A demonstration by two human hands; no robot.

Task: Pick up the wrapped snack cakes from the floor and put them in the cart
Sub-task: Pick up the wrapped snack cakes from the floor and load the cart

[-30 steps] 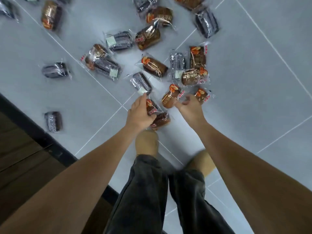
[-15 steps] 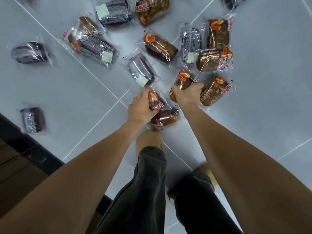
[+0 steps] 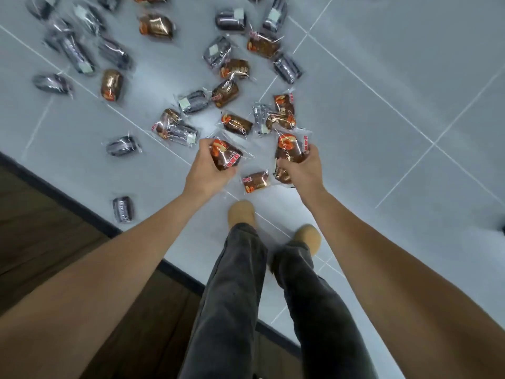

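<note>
Floor: pale grey tiles [image 3: 382,105] with thin white joints fill most of the view, seen from above.
Wood strip: dark brown boards [image 3: 41,228] take the lower left, parted from the tiles by a black edging [image 3: 68,199] that runs on a diagonal.
Legs: dark grey trousers [image 3: 232,310] at bottom centre end in two tan shoes [image 3: 241,213] standing on the tiles.
Arms: both bare forearms reach forward from the bottom corners and meet just beyond the shoes.
Scatter: many wrapped snack cakes [image 3: 236,123] lie loose on the tiles beyond the hands. Some are in brown-and-orange wrappers, others in dark silvery ones, and the farthest are blurred.
Left hand: the left hand [image 3: 207,170] is curled round one brown-wrapped cake [image 3: 225,157], orange end pointing away from the person, held up above the floor.
Right hand: the right hand [image 3: 303,170] has its fingers closed round a brown bundle [image 3: 289,149]. It looks like two packs, one behind the other, but I cannot tell for sure.
Nearest loose cake: a small brown pack [image 3: 255,181] lies on the tiles between the two hands, just ahead of the shoes.
Strays: two dark packs [image 3: 123,209] lie apart at the left, close to the black edging.
</note>
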